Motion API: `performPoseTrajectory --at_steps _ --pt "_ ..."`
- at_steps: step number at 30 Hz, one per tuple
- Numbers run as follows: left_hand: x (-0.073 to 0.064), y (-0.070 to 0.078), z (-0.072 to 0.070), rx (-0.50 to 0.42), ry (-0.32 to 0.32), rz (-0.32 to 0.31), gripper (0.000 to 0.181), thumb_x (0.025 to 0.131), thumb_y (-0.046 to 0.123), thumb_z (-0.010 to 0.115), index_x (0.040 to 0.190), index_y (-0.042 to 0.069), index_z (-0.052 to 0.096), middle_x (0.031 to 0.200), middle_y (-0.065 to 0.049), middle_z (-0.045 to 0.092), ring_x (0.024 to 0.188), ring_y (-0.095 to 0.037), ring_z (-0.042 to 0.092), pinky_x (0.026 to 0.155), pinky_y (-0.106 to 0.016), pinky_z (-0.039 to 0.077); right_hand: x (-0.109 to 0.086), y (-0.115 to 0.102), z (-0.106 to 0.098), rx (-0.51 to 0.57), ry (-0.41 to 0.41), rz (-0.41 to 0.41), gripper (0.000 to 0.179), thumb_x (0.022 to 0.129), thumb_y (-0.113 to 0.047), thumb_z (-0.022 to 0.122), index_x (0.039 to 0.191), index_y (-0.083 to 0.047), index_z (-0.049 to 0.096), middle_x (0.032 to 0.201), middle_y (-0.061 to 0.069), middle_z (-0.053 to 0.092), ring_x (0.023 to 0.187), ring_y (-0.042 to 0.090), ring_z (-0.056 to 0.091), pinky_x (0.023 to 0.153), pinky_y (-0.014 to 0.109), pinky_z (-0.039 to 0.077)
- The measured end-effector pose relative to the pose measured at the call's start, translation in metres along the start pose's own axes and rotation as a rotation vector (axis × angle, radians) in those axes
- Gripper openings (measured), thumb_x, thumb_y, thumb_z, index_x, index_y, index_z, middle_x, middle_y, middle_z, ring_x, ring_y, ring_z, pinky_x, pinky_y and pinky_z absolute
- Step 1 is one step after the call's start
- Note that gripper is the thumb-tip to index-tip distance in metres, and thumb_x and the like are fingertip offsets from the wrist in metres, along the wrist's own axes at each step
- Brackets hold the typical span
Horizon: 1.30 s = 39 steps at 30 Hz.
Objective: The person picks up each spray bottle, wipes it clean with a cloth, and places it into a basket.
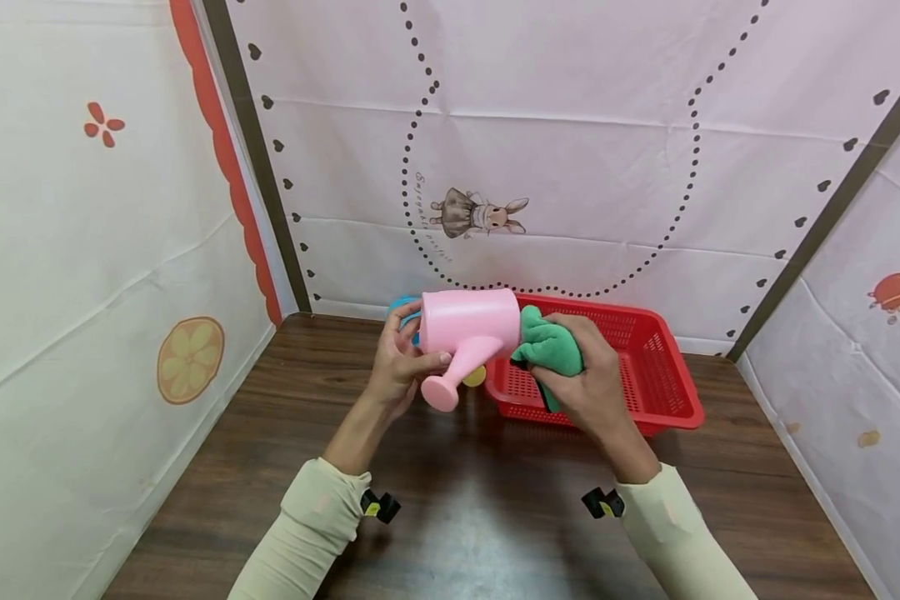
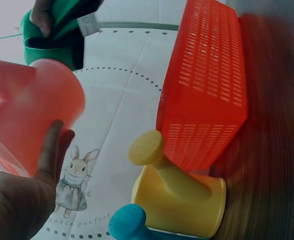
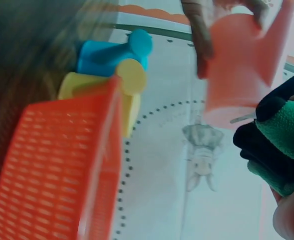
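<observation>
A pink toy watering can (image 1: 471,321) lies on its side in the air, its spout and round rose angled down toward the person. My left hand (image 1: 399,358) grips it near its left end, thumb in front and fingers behind. In my right hand (image 1: 592,375) is a bunched green cloth (image 1: 551,346) with a dark side and a white tag, pinched close to the can's base. From the right wrist view, the cloth (image 3: 286,130) sits right by the base; whether they touch I cannot tell.
A red perforated basket (image 1: 645,358) stands on the dark wooden table (image 1: 450,517) behind the right hand. Left of it stand a yellow watering can (image 2: 186,200) and a blue watering can (image 3: 102,57), mostly hidden in the head view. Printed cloth walls (image 1: 540,150) enclose the table.
</observation>
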<state>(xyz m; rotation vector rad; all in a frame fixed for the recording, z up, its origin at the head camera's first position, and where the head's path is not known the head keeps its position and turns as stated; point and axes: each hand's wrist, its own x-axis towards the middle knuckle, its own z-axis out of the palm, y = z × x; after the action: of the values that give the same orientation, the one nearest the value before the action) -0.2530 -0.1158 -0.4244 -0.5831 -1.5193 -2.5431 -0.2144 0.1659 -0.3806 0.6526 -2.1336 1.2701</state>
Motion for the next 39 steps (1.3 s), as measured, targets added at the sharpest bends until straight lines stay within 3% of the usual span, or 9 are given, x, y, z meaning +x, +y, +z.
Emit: performPoseTrajectory --at_steps 5,9,14,21,29,35,39 --pt "0.0 -0.001 0.004 0.133 -0.055 0.102 0.105 0.067 -0.021 0.093 0.153 0.009 0.041 0.149 -0.004 0.056 0.127 -0.021 0.066 0.1 -0.031 0.067 0.012 -0.008 -0.006 -0.02 0.03 -0.019 0.065 0.081 -0.004 0.094 0.142 -0.003 0.071 0.141 0.02 0.071 0.127 0.03 0.064 0.102 0.054 0.059" --pt "-0.003 -0.001 0.006 0.298 -0.143 0.193 0.111 0.064 -0.023 0.088 0.157 -0.002 0.031 0.15 -0.002 0.05 0.136 -0.021 0.055 0.104 -0.03 0.065 0.021 -0.009 -0.006 -0.064 -0.006 0.001 0.064 0.083 -0.009 0.093 0.144 -0.007 0.071 0.142 0.019 0.071 0.128 0.033 0.064 0.099 0.062 0.062" --pt "-0.006 0.002 0.009 0.415 -0.22 0.251 0.114 0.061 -0.019 0.09 0.157 -0.004 0.032 0.156 -0.012 0.046 0.139 -0.022 0.052 0.106 -0.028 0.063 0.026 -0.007 -0.004 -0.103 -0.061 0.014 0.062 0.083 -0.009 0.092 0.142 -0.008 0.072 0.143 0.019 0.069 0.129 0.038 0.063 0.099 0.068 0.061" --pt "-0.008 0.004 0.01 0.509 -0.233 0.244 0.111 0.062 -0.015 0.092 0.155 -0.004 0.032 0.159 -0.026 0.047 0.141 -0.022 0.055 0.109 -0.026 0.061 0.031 -0.013 -0.001 -0.134 -0.163 -0.037 0.063 0.081 -0.009 0.094 0.141 -0.012 0.073 0.144 0.016 0.069 0.132 0.038 0.062 0.103 0.066 0.062" --pt "-0.009 0.005 0.012 0.627 -0.245 0.203 0.112 0.061 -0.012 0.094 0.156 0.002 0.035 0.156 -0.023 0.053 0.143 -0.037 0.056 0.109 -0.026 0.061 0.035 -0.031 0.007 -0.067 -0.261 -0.164 0.06 0.079 -0.011 0.095 0.136 -0.01 0.076 0.139 0.013 0.071 0.126 0.032 0.065 0.099 0.057 0.065" --pt "-0.009 0.002 0.011 0.622 -0.271 0.227 0.108 0.066 -0.012 0.094 0.154 -0.001 0.034 0.157 -0.025 0.049 0.145 -0.041 0.056 0.112 -0.025 0.059 0.04 -0.042 0.014 -0.044 -0.293 -0.277 0.061 0.079 -0.016 0.095 0.137 -0.011 0.076 0.136 0.013 0.074 0.123 0.03 0.066 0.095 0.051 0.066" --pt "-0.009 0.0 0.009 0.633 -0.281 0.238 0.107 0.067 -0.006 0.096 0.153 -0.001 0.034 0.156 -0.025 0.049 0.144 -0.04 0.057 0.113 -0.025 0.058 0.041 -0.044 0.013 -0.031 -0.318 -0.294 0.064 0.079 -0.017 0.094 0.14 -0.011 0.075 0.137 0.013 0.073 0.123 0.03 0.066 0.094 0.049 0.066"
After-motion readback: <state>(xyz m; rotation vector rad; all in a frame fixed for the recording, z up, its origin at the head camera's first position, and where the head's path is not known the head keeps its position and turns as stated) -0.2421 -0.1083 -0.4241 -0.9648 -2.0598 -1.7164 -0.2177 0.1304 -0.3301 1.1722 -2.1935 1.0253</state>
